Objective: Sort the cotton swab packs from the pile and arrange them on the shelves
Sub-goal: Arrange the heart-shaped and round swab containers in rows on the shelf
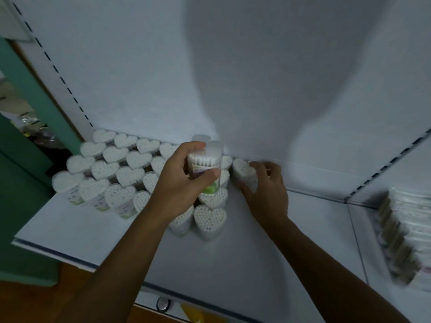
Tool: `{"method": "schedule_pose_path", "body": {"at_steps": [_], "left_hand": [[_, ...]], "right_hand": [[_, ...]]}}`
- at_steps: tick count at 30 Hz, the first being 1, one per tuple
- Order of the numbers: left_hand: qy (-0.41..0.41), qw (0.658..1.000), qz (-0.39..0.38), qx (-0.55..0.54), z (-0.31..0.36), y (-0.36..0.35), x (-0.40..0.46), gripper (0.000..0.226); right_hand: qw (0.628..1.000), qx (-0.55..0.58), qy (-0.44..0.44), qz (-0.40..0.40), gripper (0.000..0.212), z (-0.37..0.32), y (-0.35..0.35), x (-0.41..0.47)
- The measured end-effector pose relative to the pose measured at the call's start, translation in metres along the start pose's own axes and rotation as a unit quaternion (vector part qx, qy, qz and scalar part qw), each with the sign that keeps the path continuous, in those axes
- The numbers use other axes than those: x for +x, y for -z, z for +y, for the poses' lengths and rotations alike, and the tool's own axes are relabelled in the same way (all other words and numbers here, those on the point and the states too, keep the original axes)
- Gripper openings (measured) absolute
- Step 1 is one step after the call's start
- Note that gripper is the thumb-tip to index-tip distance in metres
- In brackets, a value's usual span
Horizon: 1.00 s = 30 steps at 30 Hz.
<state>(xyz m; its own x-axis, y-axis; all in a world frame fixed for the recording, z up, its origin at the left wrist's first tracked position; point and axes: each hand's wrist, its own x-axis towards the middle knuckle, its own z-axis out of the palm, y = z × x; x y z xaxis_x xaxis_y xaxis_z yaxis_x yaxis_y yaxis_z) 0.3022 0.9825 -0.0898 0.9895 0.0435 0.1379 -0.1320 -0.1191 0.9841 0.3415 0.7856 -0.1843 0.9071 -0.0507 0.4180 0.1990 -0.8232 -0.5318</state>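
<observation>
A: Where are the hands?
B: Left hand [179, 180] grips 1 swab pack [205, 166] above the rows [105, 176]; right hand [265, 185] holds another pack [243, 173] at the shelf's [291, 241] back edge.

A single wide-angle view is taken from head height, directed forward and steeply downward at close range onto the white metal shelf board [245, 252], whose back panel fills the frame's upper half.

Left hand [184, 180] raised, fingers curled in grip; right hand [263, 185] lower, seemingly pinching.
</observation>
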Motion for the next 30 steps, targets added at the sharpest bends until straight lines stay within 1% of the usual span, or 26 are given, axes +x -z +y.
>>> {"method": "schedule_pose_path", "body": {"at_steps": [3,4,5,7,9,11,12,14,17,19,22,26,30], "left_hand": [[-0.012,1.000,0.002,0.006,0.005,-0.002,-0.002,0.046],[-0.016,1.000,-0.003,0.004,0.007,-0.004,-0.003,0.046],[-0.019,1.000,-0.011,0.001,0.009,-0.006,-0.002,0.046],[-0.022,0.999,-0.035,-0.007,0.012,-0.014,-0.001,0.049],[-0.025,0.998,-0.058,-0.014,0.016,-0.024,0.000,0.050],[-0.038,0.996,-0.081,-0.002,0.019,-0.033,0.002,0.050],[-0.047,0.995,-0.090,0.013,0.020,-0.037,0.003,0.050],[-0.065,0.990,-0.111,0.059,0.020,-0.041,0.005,0.048],[-0.093,0.974,-0.130,0.164,0.015,-0.041,0.007,0.041],[-0.110,0.957,-0.127,0.238,0.008,-0.038,0.009,0.037],[-0.127,0.923,-0.134,0.337,-0.003,-0.035,0.011,0.044],[-0.158,0.892,-0.152,0.394,-0.018,-0.035,0.016,0.049],[-0.165,0.870,-0.164,0.435,-0.024,-0.035,0.022,0.041]], "right_hand": [[0.999,0.029,-0.022,-0.012,0.072,-0.001,0.009,-0.004],[0.999,0.047,-0.023,-0.006,0.075,-0.004,0.015,-0.006],[0.997,0.071,-0.014,0.004,0.073,-0.006,0.020,-0.009],[0.988,0.149,0.022,0.019,0.061,-0.015,0.035,-0.015],[0.971,0.233,0.050,-0.011,0.055,-0.027,0.053,-0.020],[0.958,0.276,0.049,-0.059,0.054,-0.040,0.068,-0.021],[0.957,0.279,0.041,-0.068,0.055,-0.044,0.072,-0.021],[0.960,0.273,0.017,-0.058,0.056,-0.044,0.075,-0.020],[0.969,0.241,-0.006,-0.052,0.055,-0.032,0.069,-0.025],[0.972,0.223,-0.034,-0.065,0.057,-0.023,0.063,-0.031],[0.974,0.192,-0.082,-0.087,0.063,-0.017,0.051,-0.039],[0.972,0.167,-0.127,-0.108,0.059,-0.015,0.034,-0.041],[0.970,0.150,-0.141,-0.127,0.061,-0.012,0.025,-0.038]]}}
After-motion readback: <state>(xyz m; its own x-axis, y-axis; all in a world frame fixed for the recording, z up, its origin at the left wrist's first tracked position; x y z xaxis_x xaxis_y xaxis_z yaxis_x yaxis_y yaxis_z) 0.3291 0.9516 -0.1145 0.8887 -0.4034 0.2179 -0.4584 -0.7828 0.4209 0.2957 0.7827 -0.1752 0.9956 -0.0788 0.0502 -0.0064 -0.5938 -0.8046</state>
